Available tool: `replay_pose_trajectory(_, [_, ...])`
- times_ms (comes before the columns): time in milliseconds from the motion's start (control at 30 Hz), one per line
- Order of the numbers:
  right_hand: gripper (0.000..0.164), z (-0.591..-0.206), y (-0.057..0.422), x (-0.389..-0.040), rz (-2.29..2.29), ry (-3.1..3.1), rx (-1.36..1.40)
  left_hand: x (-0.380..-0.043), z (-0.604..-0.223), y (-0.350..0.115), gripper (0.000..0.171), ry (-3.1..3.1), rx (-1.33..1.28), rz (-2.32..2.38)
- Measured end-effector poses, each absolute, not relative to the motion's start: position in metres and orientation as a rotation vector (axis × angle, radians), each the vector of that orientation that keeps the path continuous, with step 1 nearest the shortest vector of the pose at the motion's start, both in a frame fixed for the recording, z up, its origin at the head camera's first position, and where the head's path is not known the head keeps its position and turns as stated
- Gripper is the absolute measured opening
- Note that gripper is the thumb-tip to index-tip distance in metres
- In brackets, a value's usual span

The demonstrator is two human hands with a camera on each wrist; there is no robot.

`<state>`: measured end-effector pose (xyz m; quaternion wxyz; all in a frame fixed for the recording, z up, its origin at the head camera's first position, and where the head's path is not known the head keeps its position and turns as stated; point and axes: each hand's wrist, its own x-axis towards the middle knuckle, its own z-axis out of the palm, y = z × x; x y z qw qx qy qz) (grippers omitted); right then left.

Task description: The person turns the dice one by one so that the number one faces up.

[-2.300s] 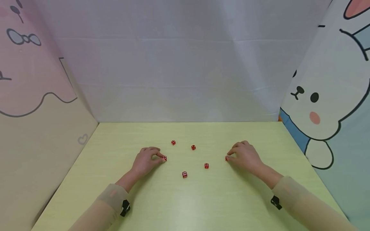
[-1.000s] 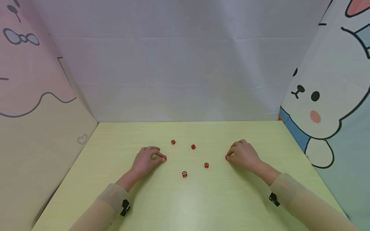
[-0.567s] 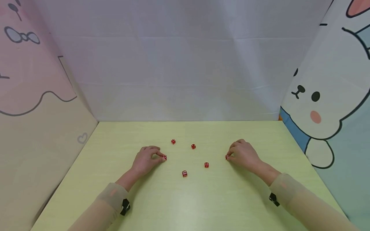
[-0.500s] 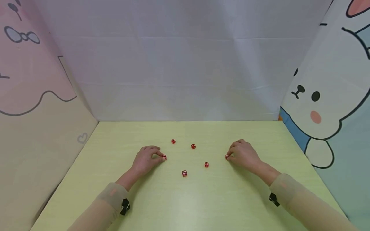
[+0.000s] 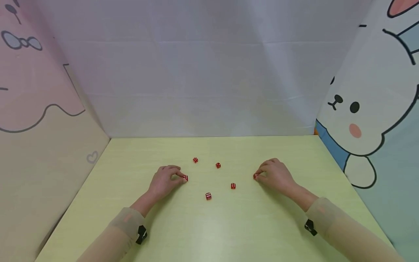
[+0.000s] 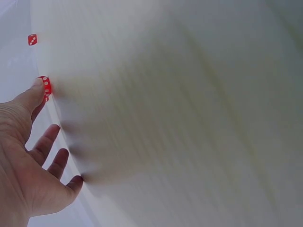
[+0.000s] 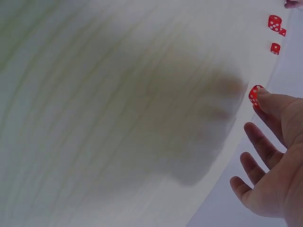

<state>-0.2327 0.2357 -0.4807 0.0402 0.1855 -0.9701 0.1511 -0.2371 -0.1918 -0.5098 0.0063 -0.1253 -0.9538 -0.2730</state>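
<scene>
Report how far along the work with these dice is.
Done: each hand has a die in its grasp. In hand: the left hand pinches one die; the right hand pinches another die. Remaining: four loose dice lie apart on the table, none stacked, so the work looks to be at an early stage.

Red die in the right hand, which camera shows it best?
The right wrist view: the red die looks largest there, partly covered by the thumb. The head view shows it tiny in the right hand; the left wrist view doesn't show it.
</scene>
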Motion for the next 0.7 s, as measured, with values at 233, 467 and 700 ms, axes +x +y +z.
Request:
replay_pose_trajectory(233, [0.014, -0.483, 0.241, -0.232, 0.857, -2.958, 0.429, -0.238, -0.511, -0.192, 0.015, -2.984, -0.393, -0.86])
replay_pose_trajectory(467, [0.02, -0.486, 0.246, -0.231, 1.09, -2.957, 0.34, -0.239, -0.512, -0.193, 0.016, -2.983, -0.384, -0.861])
replay_pose_trajectory(700, [0.016, -0.491, 0.248, -0.226, 1.109, -2.923, 0.355, -0.238, -0.512, -0.193, 0.016, -2.993, -0.379, -0.86])
